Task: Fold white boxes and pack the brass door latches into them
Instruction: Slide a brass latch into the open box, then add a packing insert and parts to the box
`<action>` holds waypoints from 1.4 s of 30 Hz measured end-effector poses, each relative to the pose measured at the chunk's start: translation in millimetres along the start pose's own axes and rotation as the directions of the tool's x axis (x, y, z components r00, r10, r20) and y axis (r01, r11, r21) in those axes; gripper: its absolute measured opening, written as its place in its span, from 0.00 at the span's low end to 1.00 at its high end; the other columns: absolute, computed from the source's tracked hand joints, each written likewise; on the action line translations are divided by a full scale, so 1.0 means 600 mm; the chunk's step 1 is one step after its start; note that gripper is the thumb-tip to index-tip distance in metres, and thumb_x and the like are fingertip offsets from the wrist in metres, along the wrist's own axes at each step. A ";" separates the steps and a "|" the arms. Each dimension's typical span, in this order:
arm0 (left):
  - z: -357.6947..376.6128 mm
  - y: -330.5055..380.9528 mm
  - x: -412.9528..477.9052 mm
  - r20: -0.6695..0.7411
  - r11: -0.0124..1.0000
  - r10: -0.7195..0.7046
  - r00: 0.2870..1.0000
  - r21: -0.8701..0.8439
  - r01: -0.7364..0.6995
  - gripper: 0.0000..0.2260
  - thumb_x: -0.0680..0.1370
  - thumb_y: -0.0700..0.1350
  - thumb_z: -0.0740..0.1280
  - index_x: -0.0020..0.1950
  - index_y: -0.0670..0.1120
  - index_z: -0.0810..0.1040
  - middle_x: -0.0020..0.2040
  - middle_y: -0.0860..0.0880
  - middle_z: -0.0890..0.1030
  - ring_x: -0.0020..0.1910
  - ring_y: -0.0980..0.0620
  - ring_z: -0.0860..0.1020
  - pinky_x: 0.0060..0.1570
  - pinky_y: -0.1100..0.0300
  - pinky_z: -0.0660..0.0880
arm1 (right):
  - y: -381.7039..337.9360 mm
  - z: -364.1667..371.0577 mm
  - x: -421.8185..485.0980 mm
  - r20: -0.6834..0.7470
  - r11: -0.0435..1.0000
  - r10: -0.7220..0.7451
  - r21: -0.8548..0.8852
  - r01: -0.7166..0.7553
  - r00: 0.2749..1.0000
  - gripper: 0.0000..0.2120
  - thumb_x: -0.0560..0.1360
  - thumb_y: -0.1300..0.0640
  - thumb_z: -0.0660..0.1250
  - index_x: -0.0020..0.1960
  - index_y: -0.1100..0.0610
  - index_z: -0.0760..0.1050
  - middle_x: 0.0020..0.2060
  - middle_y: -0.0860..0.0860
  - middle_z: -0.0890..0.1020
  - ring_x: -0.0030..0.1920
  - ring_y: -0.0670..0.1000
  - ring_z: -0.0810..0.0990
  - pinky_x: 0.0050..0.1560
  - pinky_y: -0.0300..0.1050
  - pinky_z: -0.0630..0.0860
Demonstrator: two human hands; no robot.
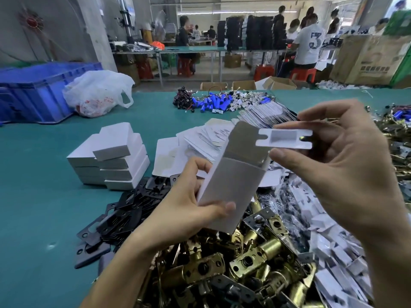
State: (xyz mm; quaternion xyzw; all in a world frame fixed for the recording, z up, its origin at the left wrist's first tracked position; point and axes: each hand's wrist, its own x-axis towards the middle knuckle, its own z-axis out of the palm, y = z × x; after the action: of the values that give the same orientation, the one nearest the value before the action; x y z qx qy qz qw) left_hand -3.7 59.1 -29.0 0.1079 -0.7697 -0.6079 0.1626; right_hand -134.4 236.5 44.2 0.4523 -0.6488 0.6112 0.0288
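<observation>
The left hand has its grip closed on a white box. The thumb presses the front face near the lower end, and the fingers curl behind the left edge. The right hand pinches a small die-cut card insert between thumb and fingertips.

The box is a flattish sleeve of matt white card. Its long axis leans from the near end up and away toward the far right, and the top flap stands open. The insert is flat with notched ends and a pressed recess. It lies crosswise, just beside that open upper end and overlapping the raised flap. The right hand is the nearer one to the mouth, so the insert probably turns end-on to slide down the sleeve.

The brass door latches lie heaped below both hands at the near edge of the counter. They are shiny tubular bodies with flat faceplates. Left of them is a spill of thin black strike plates. To the right is a drift of loose white inserts.

Toward the middle are stacked folded boxes and flat box blanks. At the far left corner are a blue crate and a crumpled plastic bag.
</observation>
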 end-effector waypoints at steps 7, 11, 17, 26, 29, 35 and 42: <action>-0.006 -0.001 -0.002 0.115 1.000 -0.018 0.993 -0.005 0.019 0.21 0.72 0.44 0.76 0.58 0.58 0.70 0.51 0.45 0.86 0.49 0.46 0.85 0.50 0.50 0.83 | 0.015 0.003 -0.004 0.282 0.853 -0.028 -0.493 0.170 0.959 0.13 0.74 0.55 0.67 0.57 0.47 0.70 0.49 0.35 0.74 0.56 0.38 0.71 0.54 0.30 0.68; -0.010 -0.002 -0.003 0.129 1.000 -0.015 0.991 0.009 0.013 0.27 0.70 0.42 0.78 0.63 0.55 0.69 0.52 0.46 0.85 0.50 0.46 0.85 0.49 0.50 0.83 | 0.007 -0.005 -0.009 0.377 0.821 0.053 -0.544 0.175 0.925 0.06 0.75 0.50 0.60 0.51 0.42 0.69 0.49 0.33 0.72 0.57 0.35 0.69 0.55 0.29 0.65; -0.004 -0.002 -0.002 0.094 0.995 0.045 0.995 0.083 -0.053 0.33 0.64 0.40 0.84 0.63 0.55 0.73 0.51 0.50 0.84 0.48 0.54 0.83 0.43 0.62 0.79 | -0.004 -0.011 -0.013 0.450 0.846 0.152 -0.520 0.120 0.880 0.09 0.77 0.51 0.53 0.42 0.46 0.70 0.47 0.38 0.72 0.53 0.40 0.70 0.47 0.31 0.64; 0.005 0.009 -0.001 0.096 0.958 0.092 0.991 0.263 -0.115 0.31 0.63 0.49 0.84 0.62 0.62 0.76 0.51 0.58 0.82 0.47 0.57 0.81 0.41 0.64 0.77 | 0.013 0.006 -0.010 0.406 0.839 0.153 -0.535 0.099 0.901 0.09 0.79 0.48 0.52 0.53 0.41 0.70 0.48 0.36 0.68 0.53 0.37 0.69 0.49 0.34 0.67; 0.005 0.008 0.000 0.095 0.958 0.084 0.992 0.266 -0.107 0.32 0.64 0.50 0.83 0.64 0.60 0.75 0.52 0.58 0.81 0.48 0.56 0.81 0.43 0.60 0.76 | 0.011 0.001 -0.010 0.289 0.902 0.086 -0.429 0.049 0.953 0.14 0.75 0.45 0.63 0.59 0.36 0.65 0.46 0.37 0.76 0.48 0.36 0.75 0.41 0.30 0.71; 0.005 0.010 0.000 0.099 0.946 0.098 0.990 0.299 -0.123 0.31 0.63 0.49 0.83 0.63 0.60 0.76 0.51 0.59 0.81 0.46 0.58 0.80 0.42 0.64 0.74 | 0.016 0.004 -0.001 0.127 0.960 0.037 -0.282 0.000 0.991 0.18 0.67 0.51 0.77 0.49 0.47 0.71 0.36 0.45 0.80 0.35 0.38 0.77 0.34 0.25 0.69; 0.002 0.001 0.002 0.096 0.957 0.130 0.987 0.250 -0.150 0.32 0.63 0.48 0.85 0.63 0.58 0.76 0.51 0.57 0.81 0.48 0.56 0.80 0.44 0.63 0.73 | 0.012 -0.008 0.003 0.225 0.968 0.047 -0.251 0.011 0.973 0.14 0.65 0.42 0.71 0.48 0.46 0.77 0.43 0.35 0.82 0.42 0.40 0.82 0.41 0.34 0.77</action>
State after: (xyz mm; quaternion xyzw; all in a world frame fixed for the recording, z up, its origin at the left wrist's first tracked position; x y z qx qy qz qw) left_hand -5.2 60.1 -28.3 0.0493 -0.8532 -0.4940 0.1597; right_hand -142.6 238.4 40.8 0.5067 -0.7238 0.4684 0.0049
